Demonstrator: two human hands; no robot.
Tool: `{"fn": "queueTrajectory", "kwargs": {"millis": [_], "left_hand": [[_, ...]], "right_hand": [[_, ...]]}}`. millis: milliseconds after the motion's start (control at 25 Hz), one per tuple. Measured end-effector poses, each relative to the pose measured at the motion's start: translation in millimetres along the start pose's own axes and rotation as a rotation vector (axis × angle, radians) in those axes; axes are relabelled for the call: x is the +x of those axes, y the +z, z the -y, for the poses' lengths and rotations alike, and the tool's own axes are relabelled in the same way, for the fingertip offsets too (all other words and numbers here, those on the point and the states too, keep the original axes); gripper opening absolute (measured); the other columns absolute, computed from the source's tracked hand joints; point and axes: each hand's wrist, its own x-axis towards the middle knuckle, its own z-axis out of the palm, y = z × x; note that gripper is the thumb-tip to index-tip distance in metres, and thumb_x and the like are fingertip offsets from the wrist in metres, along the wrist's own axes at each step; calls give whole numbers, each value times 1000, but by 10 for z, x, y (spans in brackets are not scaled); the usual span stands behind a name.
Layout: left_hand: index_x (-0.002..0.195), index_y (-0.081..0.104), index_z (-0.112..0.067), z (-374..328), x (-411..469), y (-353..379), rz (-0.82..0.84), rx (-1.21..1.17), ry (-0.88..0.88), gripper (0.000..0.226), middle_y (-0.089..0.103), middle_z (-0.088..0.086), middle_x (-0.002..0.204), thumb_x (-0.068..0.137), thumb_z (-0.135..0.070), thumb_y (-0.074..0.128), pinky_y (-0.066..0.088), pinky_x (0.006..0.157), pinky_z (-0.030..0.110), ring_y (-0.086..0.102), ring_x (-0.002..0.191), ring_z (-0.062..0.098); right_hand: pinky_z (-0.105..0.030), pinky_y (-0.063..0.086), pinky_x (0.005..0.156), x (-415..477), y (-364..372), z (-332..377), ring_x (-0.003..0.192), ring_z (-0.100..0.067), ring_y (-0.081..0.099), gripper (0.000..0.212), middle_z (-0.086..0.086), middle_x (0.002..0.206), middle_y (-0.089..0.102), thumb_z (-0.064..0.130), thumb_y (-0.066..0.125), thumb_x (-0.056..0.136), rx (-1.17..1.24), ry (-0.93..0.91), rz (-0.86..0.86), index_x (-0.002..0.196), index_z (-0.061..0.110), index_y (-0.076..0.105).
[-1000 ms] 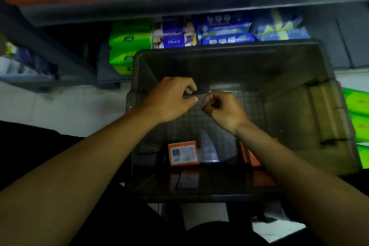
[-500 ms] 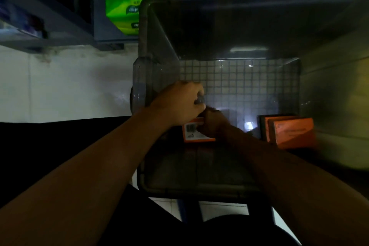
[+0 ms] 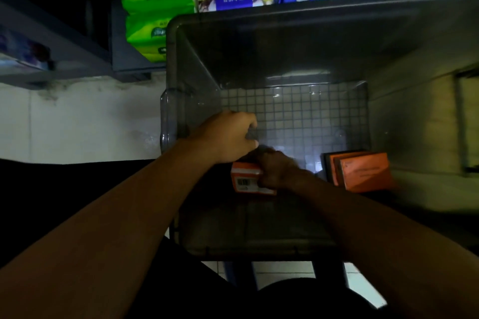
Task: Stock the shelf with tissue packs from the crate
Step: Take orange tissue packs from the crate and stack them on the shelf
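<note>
The pack (image 3: 245,180) lies low in the crate (image 3: 190,77), by its near wall and left of its middle, barcoded face up. Your right hand (image 3: 276,169) is on its right end, nearer than the left, fingers seemingly curled round it. Your left hand (image 3: 228,137) hovers just above the pack, fingers curled; on what, I cannot tell. Spare packs (image 3: 363,171) lean by the crate's right wall.
</note>
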Motion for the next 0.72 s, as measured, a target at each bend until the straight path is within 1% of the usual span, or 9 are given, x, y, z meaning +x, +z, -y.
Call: {"fn": "queueTrajectory", "kwargs": {"millis": [120, 200, 280, 320, 400, 480, 560, 640, 720], "left_hand": [[128, 58, -22, -96, -19, -106, -30, -45, 33, 44, 62, 2, 125, 87, -30, 72, 52, 94, 38, 61, 110, 19], [124, 61, -21, -162, -48, -210, -128, -73, 97, 45, 62, 5, 121, 82, -27, 76, 51, 93, 36, 62, 108, 21], [123, 61, -22, -260, -72, -339, -291, -153, 155, 46, 58, 4, 120, 81, -29, 77, 50, 92, 32, 61, 107, 20], [126, 59, -24, -347, -119, -410, -384, -288, 146, 48, 56, 1, 124, 82, -36, 75, 50, 91, 32, 60, 108, 17], [125, 57, -31, -639, -283, -622, -502, -709, 97, 45, 57, -6, 128, 86, -51, 66, 55, 87, 38, 61, 107, 11], [111, 62, -32, -906, -480, -836, -470, -1095, 49, 30, 67, -6, 114, 89, -53, 61, 59, 77, 41, 67, 96, 8], [105, 67, -25, -1037, -689, -1023, -377, -1312, 35, 26, 74, -1, 102, 89, -46, 64, 59, 72, 39, 71, 87, 11], [113, 68, -19, -1056, -845, -1140, -279, -1418, 52, 33, 74, 8, 109, 86, -37, 68, 58, 84, 46, 71, 98, 24], [118, 66, -16, -1051, -996, -1212, -209, -1460, 96, 43, 72, 13, 115, 78, -32, 70, 50, 97, 54, 66, 110, 32]], "right_hand": [[-33, 49, 87, -334, -534, -26, 109, -27, 62, 57, -8, 122, 64, 30, 75, 77, 48, -29, -164, 128, 18, 55], [-29, 47, 80, -616, -996, -34, 102, -24, 63, 44, -5, 112, 67, 27, 77, 76, 106, -12, -301, 116, 20, 59], [-26, 42, 75, -914, -1425, -13, 98, -23, 62, 42, -3, 106, 66, 26, 78, 73, 130, -29, -494, 110, 21, 60], [-27, 42, 76, -1068, -1586, 18, 97, -24, 60, 42, -3, 104, 64, 28, 78, 70, 97, -71, -624, 108, 21, 60], [-35, 47, 80, -1403, -1841, 125, 95, -27, 55, 44, -3, 103, 58, 31, 72, 69, -48, -207, -889, 110, 21, 59], [-41, 47, 78, -1694, -1972, 249, 94, -30, 53, 43, -6, 108, 57, 25, 69, 73, -240, -374, -1103, 114, 15, 61], [-43, 46, 79, -1905, -2019, 366, 94, -35, 55, 33, -13, 110, 60, 17, 66, 83, -407, -545, -1278, 115, 9, 62], [-43, 46, 80, -2019, -2017, 443, 94, -35, 58, 26, -15, 110, 62, 14, 64, 89, -507, -667, -1439, 114, 9, 61], [-43, 48, 79, -2069, -2045, 487, 93, -33, 60, 23, -14, 111, 60, 14, 68, 90, -561, -732, -1575, 112, 10, 62]]}}
